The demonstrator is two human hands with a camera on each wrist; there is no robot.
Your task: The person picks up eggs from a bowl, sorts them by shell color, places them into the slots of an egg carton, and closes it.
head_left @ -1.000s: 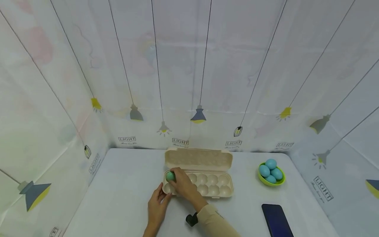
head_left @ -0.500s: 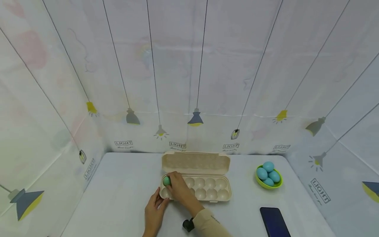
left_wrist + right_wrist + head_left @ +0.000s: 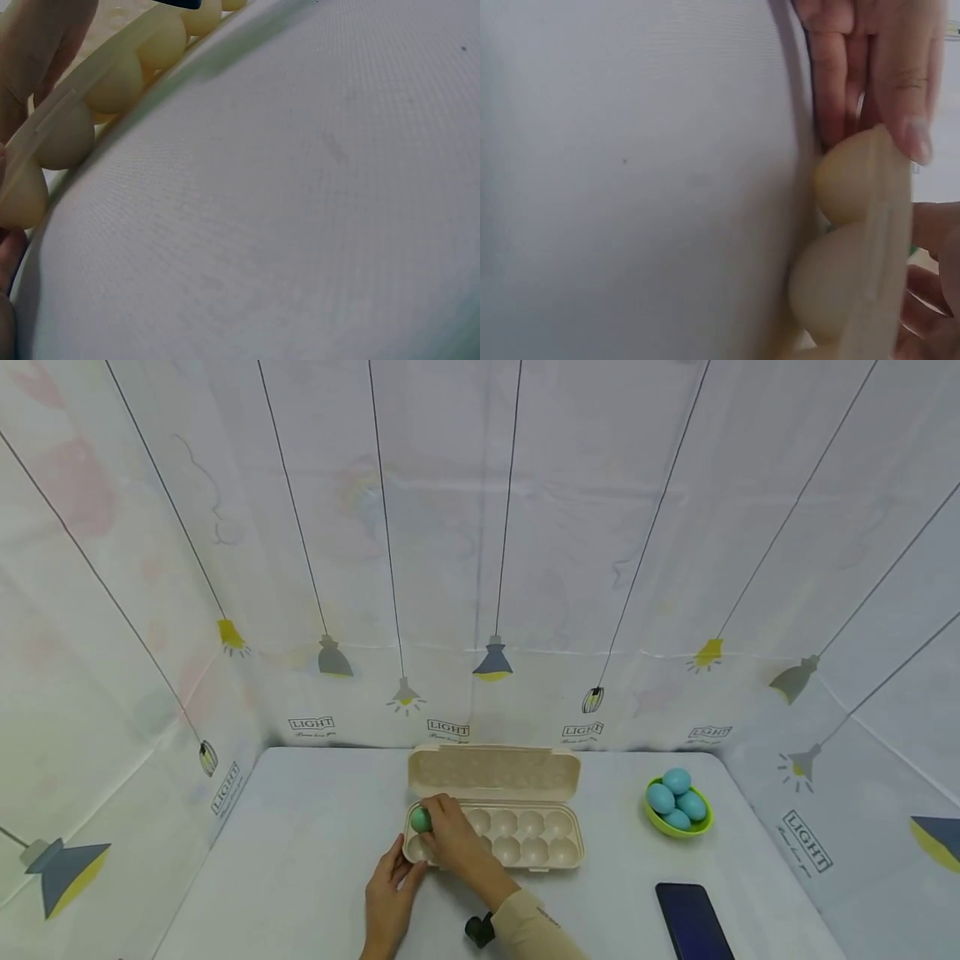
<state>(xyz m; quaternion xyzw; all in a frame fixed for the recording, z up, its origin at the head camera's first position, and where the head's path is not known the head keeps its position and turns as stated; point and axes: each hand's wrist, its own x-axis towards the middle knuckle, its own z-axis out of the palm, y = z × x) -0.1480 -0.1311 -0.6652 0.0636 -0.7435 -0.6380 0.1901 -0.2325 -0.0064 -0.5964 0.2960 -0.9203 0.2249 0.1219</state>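
Observation:
A beige egg carton [image 3: 495, 864] lies with its lid [image 3: 495, 774] raised at the back. In its back-left cup area is a green egg [image 3: 420, 820], and my right hand [image 3: 453, 839] pinches it from the right side. At the carton's front-left corner my left hand [image 3: 388, 897] holds on, with the thumb on the rim and fingers at the side and underneath, as the right wrist view shows. Rounded cup undersides [image 3: 116, 84] show in the left wrist view. Behind the right hand, several cups are hidden.
On the right stands a lime-green bowl [image 3: 686, 832] with several blue eggs [image 3: 677, 781]. A dark phone [image 3: 693, 920] lies nearer on the white table [image 3: 300, 827]. A small black object [image 3: 479, 931] sits beside the right wrist. Printed sheets [image 3: 480, 543] surround the table.
The head view has shifted slightly, so the scene sits a little lower and further left in it. Both hands keep their places at the green egg and the carton corner.

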